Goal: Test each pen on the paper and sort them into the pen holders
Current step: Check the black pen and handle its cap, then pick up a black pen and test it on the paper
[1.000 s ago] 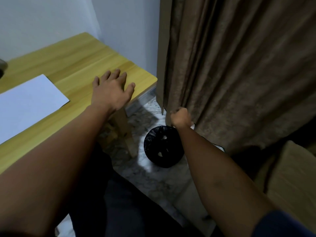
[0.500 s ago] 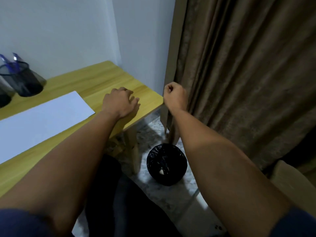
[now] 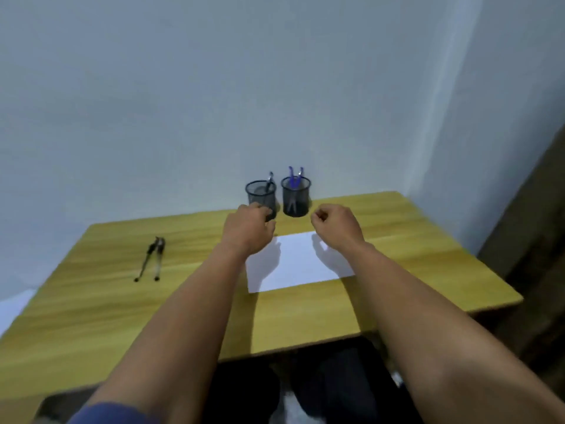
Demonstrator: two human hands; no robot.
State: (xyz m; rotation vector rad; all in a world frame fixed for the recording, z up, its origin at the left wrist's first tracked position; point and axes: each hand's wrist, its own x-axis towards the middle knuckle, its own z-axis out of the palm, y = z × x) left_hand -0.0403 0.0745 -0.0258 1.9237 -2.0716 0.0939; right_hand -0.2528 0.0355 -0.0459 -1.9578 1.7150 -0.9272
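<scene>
Both hands, left (image 3: 247, 228) and right (image 3: 336, 224), hover loosely curled over the paper (image 3: 299, 261), holding nothing. Two pens (image 3: 151, 258) lie on the worktop (image 3: 122, 301), well left of the holders (image 3: 261, 195).

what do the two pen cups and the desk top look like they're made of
The two pen holders look like dark wire mesh, probably metal: the pens inside show through their walls, and each rim is a solid ring. The finish is blurred but looks matte. The desk top shows yellow-brown wood grain in long streaks with a smooth, low sheen; whether it is solid wood or a printed laminate cannot be told.
</scene>
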